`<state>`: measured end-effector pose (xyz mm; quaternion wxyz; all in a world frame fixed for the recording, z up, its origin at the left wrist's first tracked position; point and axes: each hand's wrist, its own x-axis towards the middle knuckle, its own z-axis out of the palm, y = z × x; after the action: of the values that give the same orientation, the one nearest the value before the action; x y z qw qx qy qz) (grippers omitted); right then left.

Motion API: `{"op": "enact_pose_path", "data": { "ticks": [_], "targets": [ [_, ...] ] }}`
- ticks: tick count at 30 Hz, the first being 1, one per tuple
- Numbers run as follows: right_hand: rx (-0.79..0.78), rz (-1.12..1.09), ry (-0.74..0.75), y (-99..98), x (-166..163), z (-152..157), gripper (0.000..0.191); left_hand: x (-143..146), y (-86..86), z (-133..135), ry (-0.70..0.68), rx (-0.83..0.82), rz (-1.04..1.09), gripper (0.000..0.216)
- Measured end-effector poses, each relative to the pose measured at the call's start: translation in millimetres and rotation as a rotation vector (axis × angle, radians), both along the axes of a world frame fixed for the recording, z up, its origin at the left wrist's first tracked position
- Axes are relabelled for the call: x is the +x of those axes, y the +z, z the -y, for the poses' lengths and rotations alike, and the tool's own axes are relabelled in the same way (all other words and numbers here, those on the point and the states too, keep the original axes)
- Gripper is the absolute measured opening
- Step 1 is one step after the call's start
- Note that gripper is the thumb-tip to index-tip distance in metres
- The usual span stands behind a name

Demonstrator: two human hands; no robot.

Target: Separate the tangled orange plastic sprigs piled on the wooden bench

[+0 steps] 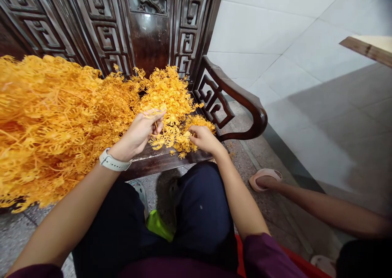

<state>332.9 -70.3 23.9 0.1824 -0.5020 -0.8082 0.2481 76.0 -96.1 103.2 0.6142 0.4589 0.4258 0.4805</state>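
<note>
My left hand (142, 131), with a pale watch band (114, 162) on its wrist, is closed in a pinch on a yellow plastic flower sprig (153, 113). Thin strands of it show above and below the fingers. My right hand (204, 139) is a little to the right, its thumb and fingertips closed together at the edge of loose yellow plastic flowers (180, 141); part of the grip is hidden. Behind both hands a heap of the same flowers (167, 92) lies on the dark wooden bench (147, 165).
A much larger mass of yellow flower stems (61, 126) covers the bench's left side. The carved armrest (241, 94) curves out at the right. Another person's leg (330, 208) and sandal (265, 178) are on the right. Something bright green (159, 225) lies between my legs.
</note>
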Motion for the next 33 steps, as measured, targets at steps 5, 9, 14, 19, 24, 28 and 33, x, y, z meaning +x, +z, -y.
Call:
{"op": "enact_pose_path", "data": {
  "ticks": [5, 9, 14, 19, 24, 28, 33],
  "targets": [
    [0.221, -0.472, -0.156, 21.0, -16.9, 17.4, 0.028, 5.0, -3.6, -0.1, -0.035, 0.012, -0.096, 0.036],
    [0.172, -0.626, -0.043, 35.8, -40.4, 33.9, 0.029, 12.6, -7.2, 2.6, -0.058, 0.023, -0.154, 0.040],
    [0.121, -0.710, -0.017, 38.5, -55.3, 39.8, 0.027, 17.3, -10.1, 3.8, -0.042, 0.085, -0.183, 0.044],
    [-0.061, -0.934, -0.039, 40.0, -52.4, 36.1, 0.033, 16.4, -5.5, 7.4, -0.057, 0.092, -0.125, 0.038],
    [-0.201, -1.053, -0.093, 41.7, -52.2, 35.3, 0.040, 15.5, -4.6, 8.4, -0.173, 0.133, -0.055, 0.044],
    [-0.306, -1.167, -0.117, 45.3, -54.0, 37.8, 0.044, 12.6, -6.7, 5.8, -0.226, 0.168, -0.080, 0.052],
    [-0.440, -1.287, -0.044, 49.5, -55.0, 42.4, 0.043, 7.4, -7.2, 2.6, -0.267, 0.248, -0.118, 0.052]
  ]
}}
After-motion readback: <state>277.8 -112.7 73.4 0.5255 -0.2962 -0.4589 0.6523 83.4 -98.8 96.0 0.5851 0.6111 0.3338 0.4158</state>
